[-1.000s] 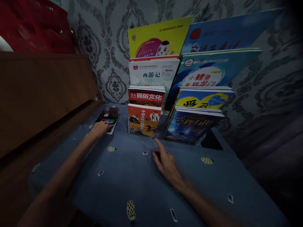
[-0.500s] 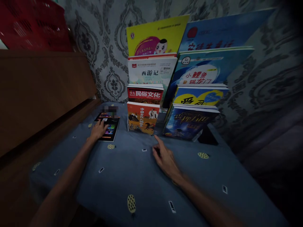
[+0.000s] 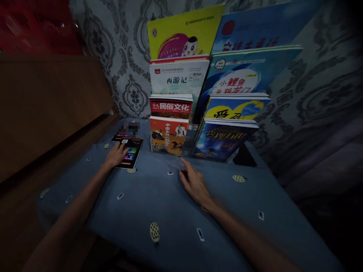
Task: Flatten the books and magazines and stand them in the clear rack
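My left hand lies with its fingers stretched out over a black book with small coloured pictures, flat on the cloth at the left. Part of that book is hidden under the fingers. My right hand holds nothing. Its index finger points forward near the lower edge of an orange book, while the other fingers are loosely curled. The orange book stands at the front of the left row, before a red book and a white one. A dark blue book fronts the right row.
A blue-grey tablecloth covers the table. Behind the rows rise a tall yellow book and a large blue book, near the patterned wall. A brown wooden panel borders the left, below a red object.
The view has tipped slightly, so the standing books appear higher. The black book under my left hand has slid a little toward me, partly covering a printed pineapple. My right hand keeps its pointing shape.
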`<state>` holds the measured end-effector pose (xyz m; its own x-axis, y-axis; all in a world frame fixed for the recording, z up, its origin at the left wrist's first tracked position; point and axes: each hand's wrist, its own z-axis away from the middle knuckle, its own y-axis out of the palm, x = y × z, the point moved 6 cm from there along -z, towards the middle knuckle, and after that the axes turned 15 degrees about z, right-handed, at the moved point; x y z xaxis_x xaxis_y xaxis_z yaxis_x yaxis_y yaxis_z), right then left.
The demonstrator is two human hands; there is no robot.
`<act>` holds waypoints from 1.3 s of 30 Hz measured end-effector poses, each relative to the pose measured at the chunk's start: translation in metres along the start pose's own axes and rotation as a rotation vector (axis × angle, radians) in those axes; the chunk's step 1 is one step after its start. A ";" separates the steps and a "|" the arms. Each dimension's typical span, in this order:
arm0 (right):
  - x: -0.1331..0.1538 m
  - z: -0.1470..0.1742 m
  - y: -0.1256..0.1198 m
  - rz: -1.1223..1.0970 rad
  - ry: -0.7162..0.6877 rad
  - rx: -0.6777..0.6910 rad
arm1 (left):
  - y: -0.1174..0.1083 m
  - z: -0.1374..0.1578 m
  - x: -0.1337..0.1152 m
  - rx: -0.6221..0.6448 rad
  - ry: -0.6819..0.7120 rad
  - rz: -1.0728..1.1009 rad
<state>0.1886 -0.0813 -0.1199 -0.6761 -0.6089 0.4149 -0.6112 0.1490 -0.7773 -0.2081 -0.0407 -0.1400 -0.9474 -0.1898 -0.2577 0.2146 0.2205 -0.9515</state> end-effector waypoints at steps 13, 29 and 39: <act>-0.001 0.000 0.003 0.023 0.016 0.013 | -0.012 0.062 -0.026 0.095 0.086 0.030; -0.001 0.000 0.001 -0.007 0.027 0.007 | -0.010 0.135 -0.100 0.193 0.399 0.176; -0.009 0.008 -0.019 0.043 -0.005 -0.047 | 0.015 0.142 -0.223 0.279 0.709 0.272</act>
<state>0.2102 -0.0849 -0.1125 -0.7001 -0.6052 0.3790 -0.6003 0.2113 -0.7714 0.0401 -0.1305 -0.1202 -0.7586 0.5083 -0.4078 0.4222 -0.0933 -0.9017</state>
